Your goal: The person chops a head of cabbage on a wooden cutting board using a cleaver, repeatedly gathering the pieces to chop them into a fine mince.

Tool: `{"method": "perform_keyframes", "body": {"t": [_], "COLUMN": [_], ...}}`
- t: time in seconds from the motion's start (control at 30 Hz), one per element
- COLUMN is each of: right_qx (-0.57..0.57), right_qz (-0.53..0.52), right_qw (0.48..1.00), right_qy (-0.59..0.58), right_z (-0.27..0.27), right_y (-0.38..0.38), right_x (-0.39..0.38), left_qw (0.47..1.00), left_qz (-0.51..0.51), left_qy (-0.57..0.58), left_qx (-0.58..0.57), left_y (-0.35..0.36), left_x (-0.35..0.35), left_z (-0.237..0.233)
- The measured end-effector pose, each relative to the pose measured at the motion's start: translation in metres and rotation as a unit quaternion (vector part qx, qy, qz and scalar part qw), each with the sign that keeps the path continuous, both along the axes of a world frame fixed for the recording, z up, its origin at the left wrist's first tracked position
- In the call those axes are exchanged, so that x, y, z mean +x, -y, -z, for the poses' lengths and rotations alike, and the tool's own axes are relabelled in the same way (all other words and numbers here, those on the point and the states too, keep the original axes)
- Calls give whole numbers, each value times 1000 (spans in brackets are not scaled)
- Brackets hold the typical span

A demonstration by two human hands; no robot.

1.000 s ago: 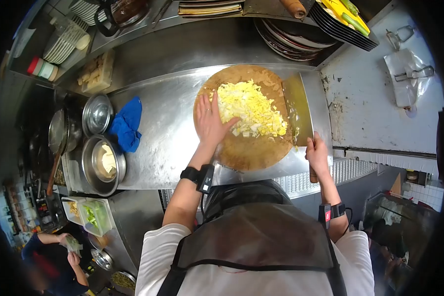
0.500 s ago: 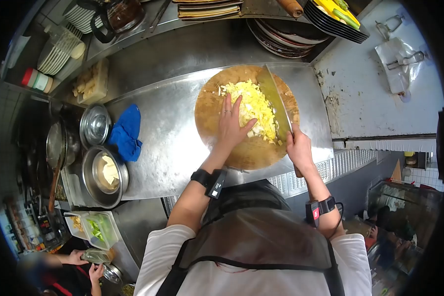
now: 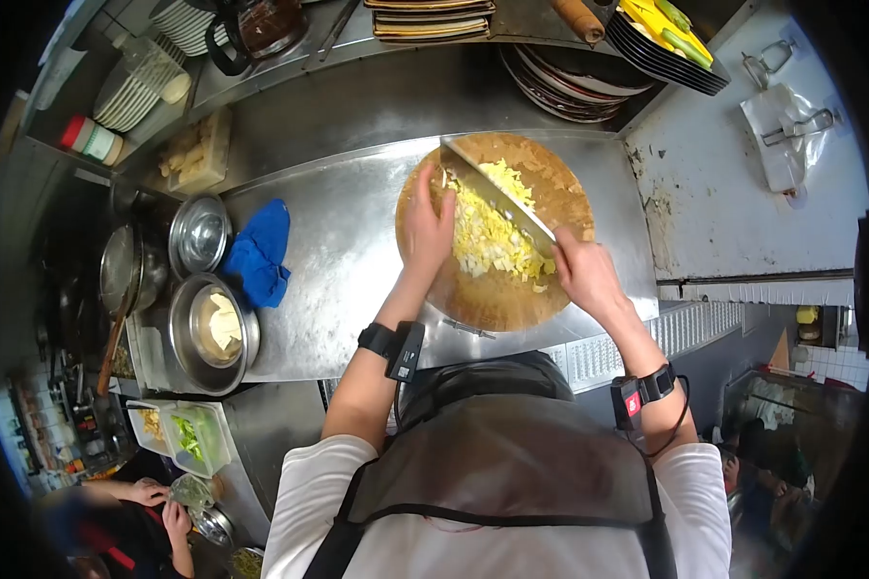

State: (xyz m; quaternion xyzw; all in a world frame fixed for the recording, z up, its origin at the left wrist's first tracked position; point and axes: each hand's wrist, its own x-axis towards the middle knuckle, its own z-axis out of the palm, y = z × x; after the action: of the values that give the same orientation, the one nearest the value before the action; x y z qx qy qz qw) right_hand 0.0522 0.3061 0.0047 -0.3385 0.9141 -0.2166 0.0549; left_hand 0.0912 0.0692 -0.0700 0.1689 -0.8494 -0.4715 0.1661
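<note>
A round wooden chopping board lies on the steel counter, with a heap of finely chopped yellow and white cabbage on it. My right hand is closed round the handle of a cleaver. Its broad blade slants across the heap, the far end pointing up and left. Over the board's left part, beside the heap, my left hand is open with its fingers stretched out, close to the far end of the blade. Some bits of cabbage are hidden behind the blade.
Left of the board lie a blue cloth and metal bowls. Stacked plates stand behind, under a shelf. A white panel bounds the right side. At lower left, a co-worker's hands hold a clear bag.
The cleaver has swung from the heap's right edge leftward across it. My left hand has come off the heap to its left side. The view has shifted slightly.
</note>
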Motion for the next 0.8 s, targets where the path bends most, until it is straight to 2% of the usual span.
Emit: {"method": "perform_keyframes", "body": {"t": [0.1,0.13,0.2,0.23,0.27,0.33,0.4,0.53,0.57,0.67,0.73,0.8], "right_qx": [36,33,72,72,69,66,56,90,85,100,8,3], "right_qz": [-49,-53,-82,-84,-93,-103,-114,-77,-52,-24,-24,-23], "right_qw": [998,998,994,994,993,992,989,991,993,994,998,997], "right_qy": [3,2,9,12,18,25,75,69,58,48,59,78], "right_z": [10,10,9,10,10,5,-4,29,42,62,68,61], "right_y": [-2,-2,-4,-7,-11,-19,-29,-39,-45,-54,-63,-72], "right_x": [-8,-13,-18,-21,-25,-36,-42,-40,-36,-34,-36,-30], "left_qw": [974,974,954,955,955,975,971,959,972,973,974,992], "left_qz": [-130,-133,-125,-132,-134,-211,-213,-215,-203,-204,-203,-104], "left_qy": [-184,-185,-139,-77,-75,18,15,-7,-38,-2,-4,-28], "left_qx": [11,7,233,254,253,64,103,184,114,109,99,63], "left_y": [10,15,21,23,23,24,30,22,13,8,-4,-23], "left_x": [-36,-51,-72,-82,-91,-105,-108,-110,-108,-105,-101,-91], "left_z": [-8,-6,-13,-15,-10,1,17,21,13,4,-22,-62]}}
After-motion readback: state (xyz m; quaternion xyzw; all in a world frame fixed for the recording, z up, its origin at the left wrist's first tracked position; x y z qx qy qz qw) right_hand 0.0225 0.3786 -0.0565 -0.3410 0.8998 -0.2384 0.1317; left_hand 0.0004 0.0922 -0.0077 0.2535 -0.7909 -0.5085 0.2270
